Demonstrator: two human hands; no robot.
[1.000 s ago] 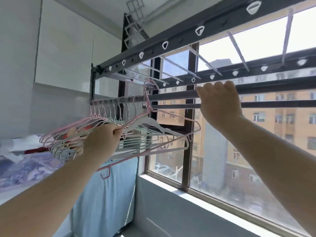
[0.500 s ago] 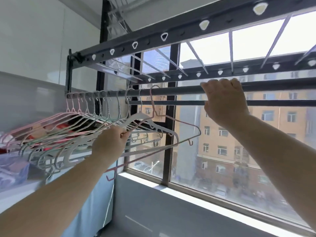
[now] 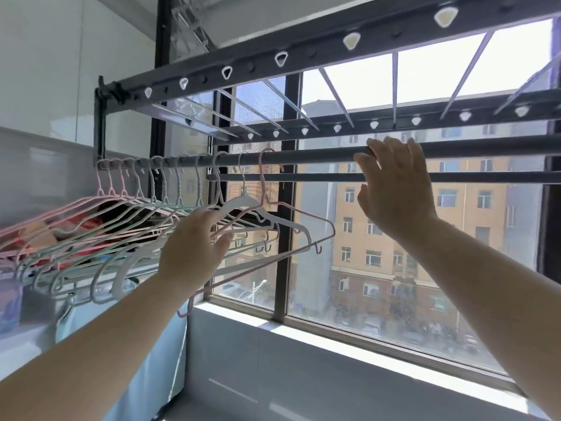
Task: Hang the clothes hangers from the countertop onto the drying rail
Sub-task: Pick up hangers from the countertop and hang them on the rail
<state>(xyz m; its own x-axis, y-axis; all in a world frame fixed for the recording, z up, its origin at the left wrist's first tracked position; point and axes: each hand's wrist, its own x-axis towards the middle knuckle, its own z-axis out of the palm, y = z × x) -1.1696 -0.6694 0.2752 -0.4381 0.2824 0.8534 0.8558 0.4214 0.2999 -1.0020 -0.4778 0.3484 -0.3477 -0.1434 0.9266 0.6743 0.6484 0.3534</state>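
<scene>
Several thin hangers [image 3: 130, 214] in pink, green and white hang by their hooks along the left part of the grey drying rail [image 3: 315, 155]. The rightmost one is a pink hanger [image 3: 299, 209], its hook over the rail. My left hand [image 3: 194, 247] is under the row with its fingers loosely opened, touching the pink hanger and the white hanger [image 3: 243, 205] beside it. My right hand [image 3: 394, 189] is raised in front of the rail, fingers spread and straight, fingertips at the rail.
A dark drying rack frame [image 3: 303, 50] with white triangular clips spans overhead. A second thinner bar [image 3: 485, 177] runs behind the rail. The window [image 3: 379, 268] and its sill [image 3: 334, 332] lie ahead. Piled clothes [image 3: 76, 226] and a blue cloth [image 3: 145, 360] are at the left.
My right hand has let go of the rail and opened. My left hand has loosened its grip on the hangers, and the pink hanger now hangs from the rail.
</scene>
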